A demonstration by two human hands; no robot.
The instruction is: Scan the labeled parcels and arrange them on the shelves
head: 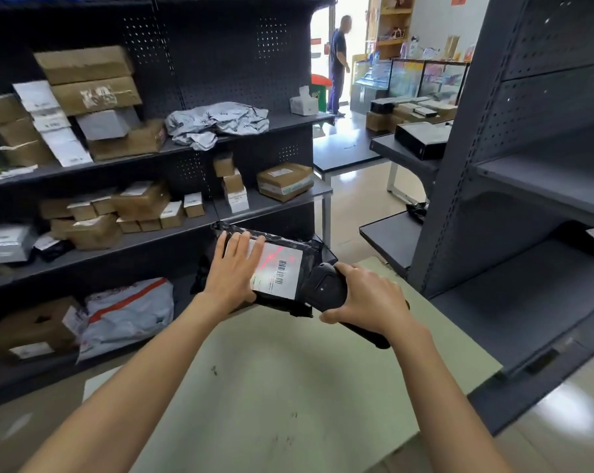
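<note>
Standing over a pale green scuffed tabletop (288,387) between dark perforated metal shelving (193,63); left hand (232,271) pressing flat-fingered on a glossy black plastic-wrapped parcel (309,247), right hand (367,298) gripping a matte black handheld scanner (326,285).

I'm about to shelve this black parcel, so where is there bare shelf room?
Bare: the right-hand rack's shelves, and the left rack's middle shelf beside the taped box. Crowded: the stacked boxes and the small cartons.

Pale green table (288,387), scuffed; black parcel (309,264) on far edge.
</note>
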